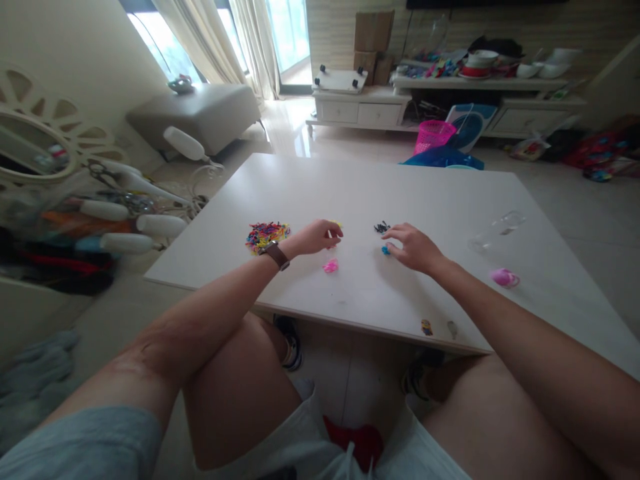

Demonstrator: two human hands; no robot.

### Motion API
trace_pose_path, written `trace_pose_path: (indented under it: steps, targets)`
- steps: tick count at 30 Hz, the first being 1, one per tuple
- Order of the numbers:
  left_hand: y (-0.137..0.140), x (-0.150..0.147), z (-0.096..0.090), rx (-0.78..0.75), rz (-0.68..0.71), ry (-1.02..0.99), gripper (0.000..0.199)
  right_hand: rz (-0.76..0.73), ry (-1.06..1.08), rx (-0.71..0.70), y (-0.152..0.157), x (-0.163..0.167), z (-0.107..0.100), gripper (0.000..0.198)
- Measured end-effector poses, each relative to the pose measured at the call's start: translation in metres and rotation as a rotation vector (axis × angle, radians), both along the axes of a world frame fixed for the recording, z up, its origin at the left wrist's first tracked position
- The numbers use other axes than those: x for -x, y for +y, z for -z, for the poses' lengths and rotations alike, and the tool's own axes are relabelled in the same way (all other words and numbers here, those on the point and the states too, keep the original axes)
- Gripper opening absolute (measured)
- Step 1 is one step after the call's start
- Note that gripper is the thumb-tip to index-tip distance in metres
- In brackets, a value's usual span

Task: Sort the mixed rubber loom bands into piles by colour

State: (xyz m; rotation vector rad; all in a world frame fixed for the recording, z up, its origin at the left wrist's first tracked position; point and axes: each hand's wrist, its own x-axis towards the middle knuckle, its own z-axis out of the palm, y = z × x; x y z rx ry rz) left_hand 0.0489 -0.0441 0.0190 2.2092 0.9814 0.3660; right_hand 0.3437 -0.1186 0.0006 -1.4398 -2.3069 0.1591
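Note:
My left hand [320, 237] hovers over the white table [320, 293], its fingers loosely bent and apart, with no held item visible. Beside its wrist lies a heap of small multicoloured band-like pieces [267, 237]. A small pink pile [330, 266] sits just nearer to me, and a bit of yellow [337, 225] shows behind the fingers. My right hand [413, 248] has thumb and forefinger spread, with nothing visible between them. Its thumb is close to a small blue pile [385, 250], partly covered. Past the forefinger is a small black pile [382, 227].
On the table's right lie a clear plastic bottle [500, 230] and a pink-purple item [505, 278]. A small yellow-and-blue figure [426, 327] and a small pale piece [453, 329] are at the near edge. A lamp with white shades [185, 143] stands at the left.

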Motion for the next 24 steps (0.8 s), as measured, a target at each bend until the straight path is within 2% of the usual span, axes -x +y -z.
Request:
trace_pose_path:
  steps: [2,5,11,14,18,24]
  targets:
    - [0.01,0.014,-0.005,-0.035,-0.09,0.002,0.019,0.067,-0.018,0.065,0.006,-0.016,0.003,0.02]
    - [0.024,0.036,-0.008,-0.061,-0.26,-0.005,0.019,0.072,-0.07,0.149,0.009,-0.027,0.009,0.018]
    - [0.042,0.077,-0.002,-0.066,-0.598,-0.069,0.017,0.054,-0.088,0.185,0.009,-0.02,0.013,0.019]
    - [0.045,0.094,0.001,-0.035,-0.721,-0.065,0.019,0.052,-0.108,0.196,0.008,-0.018,0.012,0.019]
    - [0.045,0.113,0.005,-0.004,-0.748,-0.015,0.021,0.061,-0.114,0.216,0.007,-0.018,0.01,0.018]
    - [0.047,0.123,0.011,0.032,-0.663,0.147,0.024,0.061,-0.097,0.201,0.006,-0.017,0.008,0.016]
